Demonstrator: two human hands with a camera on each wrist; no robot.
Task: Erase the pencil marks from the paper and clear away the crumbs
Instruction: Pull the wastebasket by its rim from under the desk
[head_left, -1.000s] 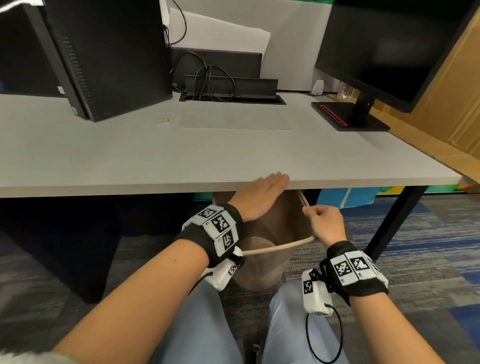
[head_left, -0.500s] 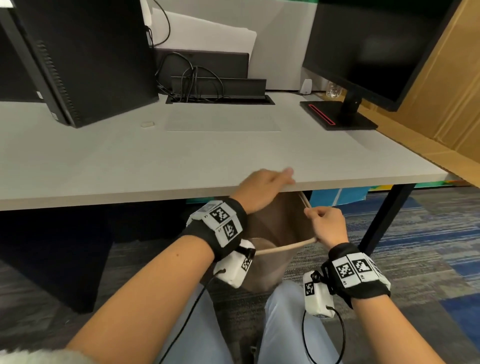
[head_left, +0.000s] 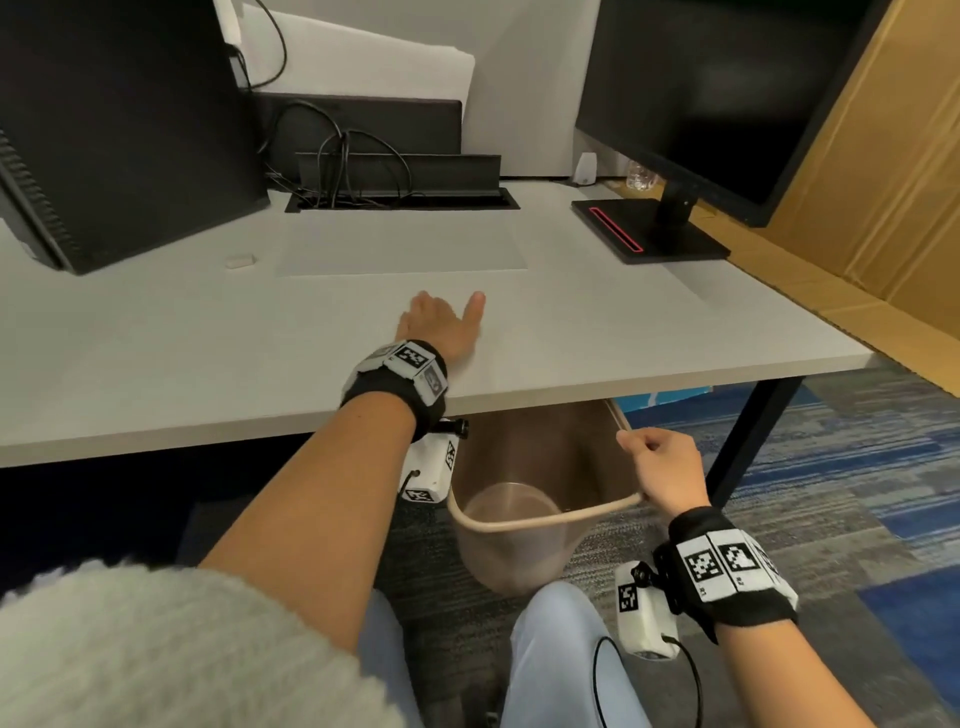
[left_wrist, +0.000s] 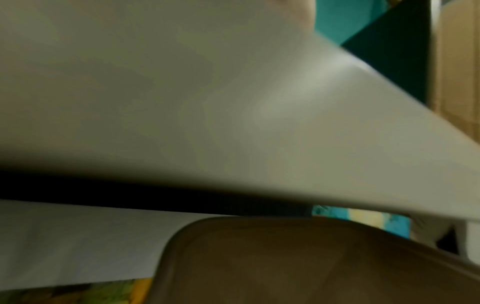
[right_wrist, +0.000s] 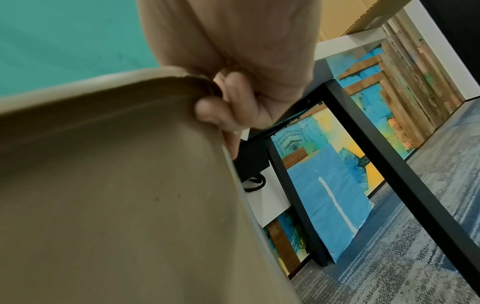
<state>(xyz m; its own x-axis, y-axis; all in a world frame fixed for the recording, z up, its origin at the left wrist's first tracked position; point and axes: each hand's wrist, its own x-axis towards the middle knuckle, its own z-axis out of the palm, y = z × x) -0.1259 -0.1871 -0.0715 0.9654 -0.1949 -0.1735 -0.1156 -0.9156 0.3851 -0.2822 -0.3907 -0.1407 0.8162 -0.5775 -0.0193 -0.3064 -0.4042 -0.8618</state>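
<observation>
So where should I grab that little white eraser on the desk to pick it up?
Pinch the eraser across its two long sides, coming straight down from above. It lies flat by itself, left of the paper, so nothing blocks your fingers. The left hand on the desk looks closest; the right hand is gripping the bin.

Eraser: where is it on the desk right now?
In the head view the eraser lies on the desk, just left of the paper and beside the black computer tower, beyond the left hand.

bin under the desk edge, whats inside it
The bin, held at its rim by the right hand below the desk edge, shows bare brown walls and floor. Any crumbs are too small to tell; its far part is hidden by the desk.
</observation>
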